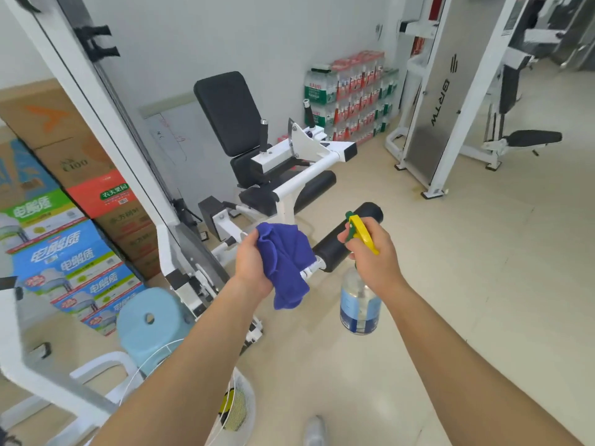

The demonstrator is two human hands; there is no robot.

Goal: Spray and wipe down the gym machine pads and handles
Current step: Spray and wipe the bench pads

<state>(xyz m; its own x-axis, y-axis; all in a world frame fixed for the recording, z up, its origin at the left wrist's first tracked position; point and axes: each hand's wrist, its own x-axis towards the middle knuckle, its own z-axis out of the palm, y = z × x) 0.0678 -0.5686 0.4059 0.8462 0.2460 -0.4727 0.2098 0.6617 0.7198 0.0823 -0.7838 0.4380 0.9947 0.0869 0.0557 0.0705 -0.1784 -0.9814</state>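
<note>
- The gym machine (289, 162), a white-framed leg unit with a black padded backrest (227, 112), stands in the middle of the view against the pale wall, its seat facing the person.
- Its black foam roller pad (338, 246) juts toward the camera on a white bar, between the two hands; a second roller (317, 191) lies behind it.
- Two upright black handles (264, 135) rise beside the seat.
- The left hand (252, 262) grips a blue cloth (286, 268), fingers closed around its bunched upper part; the loose end hangs down over the white bar end of the roller.
- The right hand (373, 252) holds a clear spray bottle (360, 304) by the neck, fingers wrapped on the yellow and green trigger head (359, 231), nozzle aimed at the roller pad just beyond it.
- The bottle hangs below the hand, above the beige floor (450, 284).
- Stacked drink cartons (64, 239) fill the left side, with a light blue stool (151, 320) in front of them.
- Shrink-wrapped packs of bottled water (351, 98) are piled against the far wall.
- Another white-framed machine (444, 91) stands at the right.
</note>
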